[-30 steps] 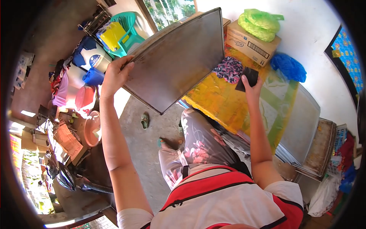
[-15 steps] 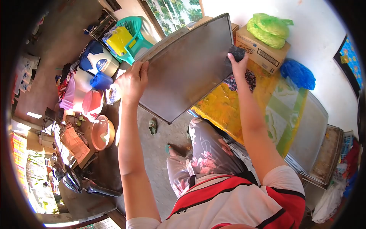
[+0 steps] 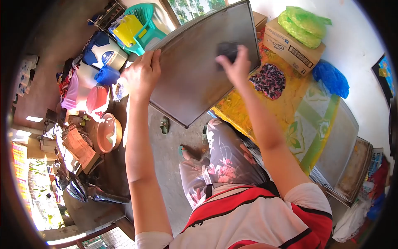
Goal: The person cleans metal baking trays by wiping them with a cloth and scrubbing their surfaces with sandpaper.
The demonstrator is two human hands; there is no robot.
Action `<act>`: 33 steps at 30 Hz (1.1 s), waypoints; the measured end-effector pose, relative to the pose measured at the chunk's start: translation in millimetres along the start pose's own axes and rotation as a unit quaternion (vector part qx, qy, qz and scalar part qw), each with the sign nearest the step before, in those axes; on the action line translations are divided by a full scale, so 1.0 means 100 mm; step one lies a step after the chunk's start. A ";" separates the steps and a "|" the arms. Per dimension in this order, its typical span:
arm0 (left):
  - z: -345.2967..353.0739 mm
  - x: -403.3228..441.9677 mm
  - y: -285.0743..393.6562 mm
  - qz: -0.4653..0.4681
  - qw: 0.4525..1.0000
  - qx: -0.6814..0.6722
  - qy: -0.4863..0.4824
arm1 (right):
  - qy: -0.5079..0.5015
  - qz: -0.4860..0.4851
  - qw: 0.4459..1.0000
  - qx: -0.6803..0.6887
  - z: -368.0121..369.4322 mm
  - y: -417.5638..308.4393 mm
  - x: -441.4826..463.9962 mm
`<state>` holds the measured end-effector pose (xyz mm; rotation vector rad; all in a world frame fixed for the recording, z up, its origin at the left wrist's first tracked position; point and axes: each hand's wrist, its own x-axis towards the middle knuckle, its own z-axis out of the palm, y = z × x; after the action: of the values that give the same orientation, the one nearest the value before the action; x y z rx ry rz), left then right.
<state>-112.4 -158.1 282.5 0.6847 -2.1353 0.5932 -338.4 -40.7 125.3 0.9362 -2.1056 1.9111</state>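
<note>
A large flat metal tray (image 3: 195,83) with a raised rim is held up at a tilt in front of me. My left hand (image 3: 144,74) is closed on its left edge. My right hand (image 3: 238,66) holds a dark pad (image 3: 227,52) over the tray's surface, near its right side; motion blurs the pad, and whether it touches the metal is unclear. A patterned cloth bundle (image 3: 268,81) lies on the yellow table cover (image 3: 244,112), right of the tray.
A cardboard box (image 3: 290,50) with a green bag (image 3: 302,25) on it stands at the back right, beside a blue bag (image 3: 331,79). More flat trays (image 3: 342,141) lie at the right. A green chair (image 3: 149,33) and a basin (image 3: 108,133) are at the left.
My right hand has moved from beside the tray, past its right edge, to the left over its surface with the dark pad. My left hand has stayed on the left edge.
</note>
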 end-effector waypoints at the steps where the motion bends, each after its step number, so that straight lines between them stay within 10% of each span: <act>1: 0.01 0.02 0.01 -0.004 1.000 0.007 -0.007 | -0.049 -0.082 0.994 -0.053 0.08 -0.26 -0.26; 4: 0.03 0.01 0.04 0.003 0.999 0.034 0.001 | -0.233 -0.317 0.912 -0.115 0.29 -0.31 -1.13; 7: 0.02 0.01 0.03 0.029 0.999 0.020 0.039 | -0.266 -0.208 0.938 -0.081 -0.03 -0.23 -1.31; 9: 0.00 -0.06 0.02 0.035 0.999 0.007 0.039 | -0.160 0.031 0.987 0.005 -0.32 0.09 -1.21; 13: -0.07 -0.10 0.07 0.000 0.999 0.045 0.031 | 0.017 0.100 0.989 -0.110 -1.12 0.79 -0.90; 20: -0.10 -0.03 0.17 0.028 0.998 0.043 0.048 | 0.099 0.096 0.990 -0.025 -0.79 1.20 -0.36; 25: -0.08 -0.02 0.15 0.021 0.998 0.051 0.036 | -0.026 0.096 0.995 -0.025 -0.11 0.73 -0.60; 29: 0.01 0.01 0.09 -0.011 0.999 0.044 0.008 | -0.124 -0.192 0.966 -0.122 0.39 0.20 -1.51; 32: 0.03 0.01 0.08 0.000 1.000 0.016 0.021 | -0.091 -0.140 0.980 -0.104 0.44 0.33 -1.62; 33: 0.04 0.01 0.08 0.008 0.999 0.010 0.031 | -0.083 0.012 0.996 -0.014 0.33 0.39 -1.48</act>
<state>-120.1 -154.6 279.9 0.6525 -2.0812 0.6375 -232.0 -21.2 12.0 1.1052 -2.2364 1.8689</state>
